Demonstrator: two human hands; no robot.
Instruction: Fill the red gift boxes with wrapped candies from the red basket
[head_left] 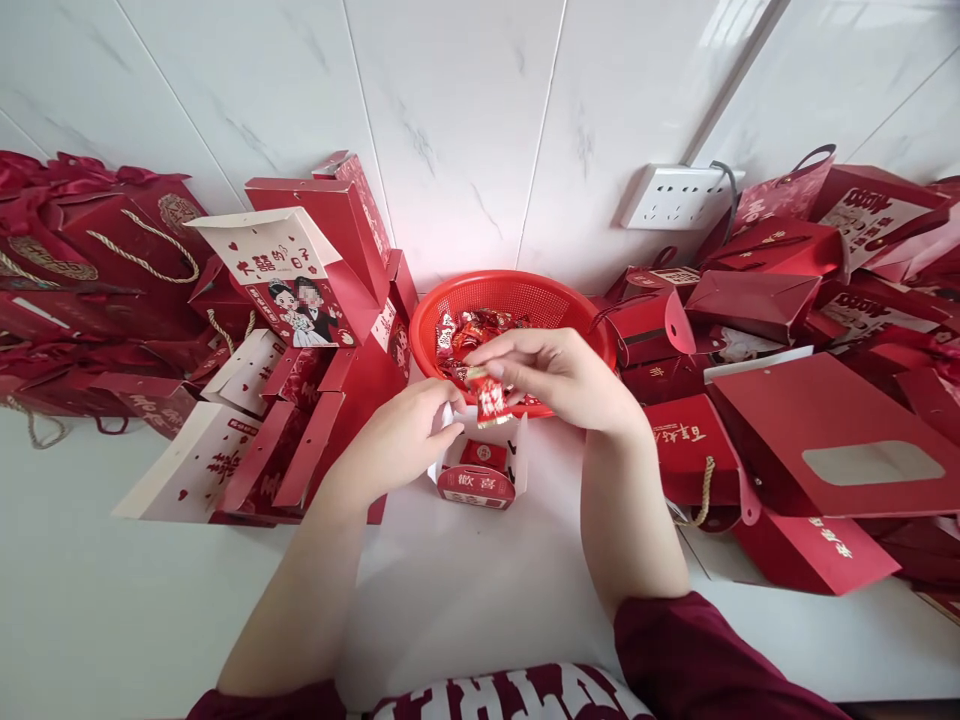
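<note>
A small open red and white box [477, 482] stands on the white tabletop, with a red wrapped piece [484, 455] inside. My right hand [559, 375] pinches a red and gold wrapped candy [492, 398] above the box's back part. At the box's left side, my left hand [405, 435] has its thumb and fingers closed around the upper edge of a white flap. Behind both hands sits a red plastic basket [517, 285] holding many wrapped candies [480, 330], partly covered by my right hand.
Red gift boxes [345, 230] and cream-fronted boxes [281, 270] crowd the left. More red boxes [840, 420] are piled at the right. A white power strip [679, 197] is on the tiled wall behind.
</note>
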